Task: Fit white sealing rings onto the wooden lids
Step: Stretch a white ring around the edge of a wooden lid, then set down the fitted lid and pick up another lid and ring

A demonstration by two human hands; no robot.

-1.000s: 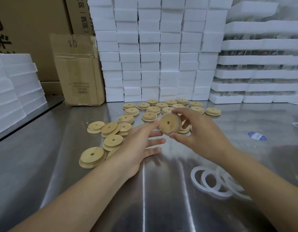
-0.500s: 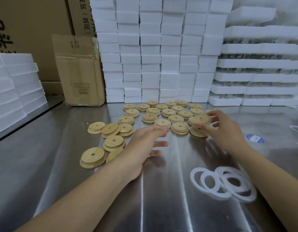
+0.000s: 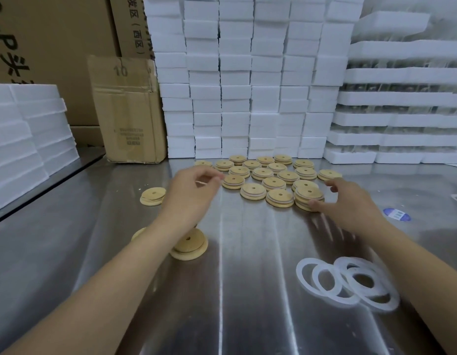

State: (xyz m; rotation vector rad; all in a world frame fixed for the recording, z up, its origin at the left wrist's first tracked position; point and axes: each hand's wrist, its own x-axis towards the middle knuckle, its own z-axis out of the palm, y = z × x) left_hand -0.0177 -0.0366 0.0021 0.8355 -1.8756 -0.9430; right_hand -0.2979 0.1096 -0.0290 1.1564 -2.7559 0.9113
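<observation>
In the head view, the right hand [image 3: 350, 203] has let go of the fitted lid [image 3: 306, 191]. That lid now lies stacked on another at the near right corner of the finished group [image 3: 263, 173]. The hand's fingers are spread loosely over it, and only the thumb touches the stack's edge. One more lid is thus done. A second ago this hand held that lid up in the air, and half a second ago it was setting it down. The left hand [image 3: 194, 193], flat and idle before, has reached forward over the bare lids on the left. Its fingers curl down and seem to pinch a bare lid [image 3: 202, 182], of which only a sliver shows. Two other bare lids [image 3: 153, 196] lie beside the wrist and forearm. The rings [image 3: 348, 285] lie untouched, overlapping, on the table [image 3: 248, 290] near the right forearm, so the next fitting is likely starting.
</observation>
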